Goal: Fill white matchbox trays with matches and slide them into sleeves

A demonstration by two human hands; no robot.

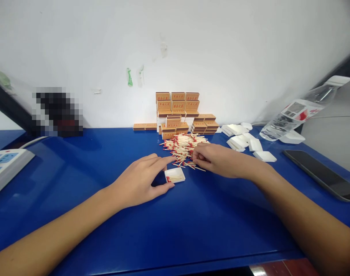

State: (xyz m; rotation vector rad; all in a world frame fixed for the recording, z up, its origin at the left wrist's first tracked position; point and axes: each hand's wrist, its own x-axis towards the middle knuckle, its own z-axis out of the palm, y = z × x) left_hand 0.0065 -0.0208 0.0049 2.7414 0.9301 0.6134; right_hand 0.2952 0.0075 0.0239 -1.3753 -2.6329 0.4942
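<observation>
A small white matchbox tray (179, 171) lies on the blue table with a few red-headed matches (175, 178) along its near side. My left hand (143, 177) curves around its left end, thumb at the near edge and a finger at the far corner, the index finger stretched past it. Behind the tray spreads a heap of loose matches (180, 145), red heads pointing various ways. At the heap's right side, my right hand (211, 158) is closed in a pinch among the matches. Its fingertips are partly hidden, so how many matches it grips cannot be made out.
Filled-looking matchboxes (177, 105) stand stacked against the wall behind the heap. Several white trays (240, 142) lie at the right, near a tilted plastic bottle (298, 111) and a phone (321, 174). A power strip (8, 168) sits at the left edge.
</observation>
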